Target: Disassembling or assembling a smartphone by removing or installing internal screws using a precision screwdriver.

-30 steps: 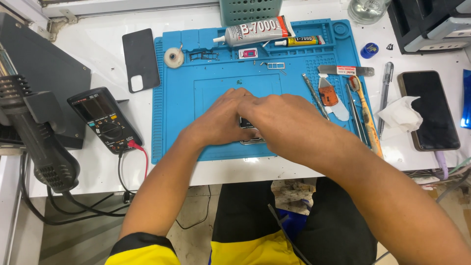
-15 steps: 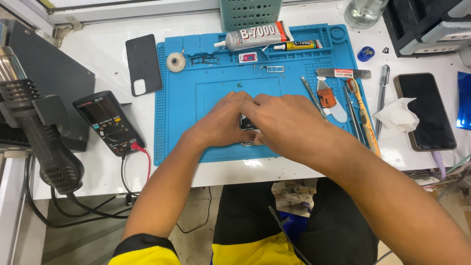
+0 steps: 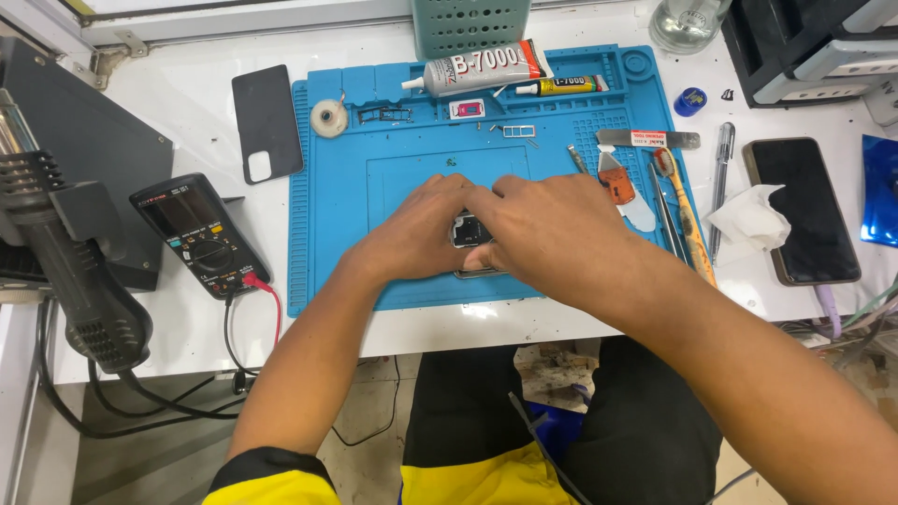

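a small dark phone part with a metal frame lies on the middle of the blue silicone repair mat, almost wholly covered by the two hands. only a dark square patch with a silver edge shows between the fingers, and a thin silver edge pokes out below the right hand; from so little, its long axis and the way it points cannot be told.

the left hand comes in from the lower left, fingers curled over the part's left side and touching it. the right hand comes from the lower right and lies over the part's right side, fingertips meeting the left hand's above it. both hands press and grasp the part between them.

just right of the right hand, on the mat's edge, lie an orange and white pry pick, thin metal tweezers and a yellow-handled brush. at the mat's far edge sit a large white glue tube, a smaller yellow glue tube and a round roll of tape.

off the mat to the left are a black phone back cover, a black multimeter with a red lead and a black hot air gun. to the right lie a crumpled white tissue and a dark smartphone.
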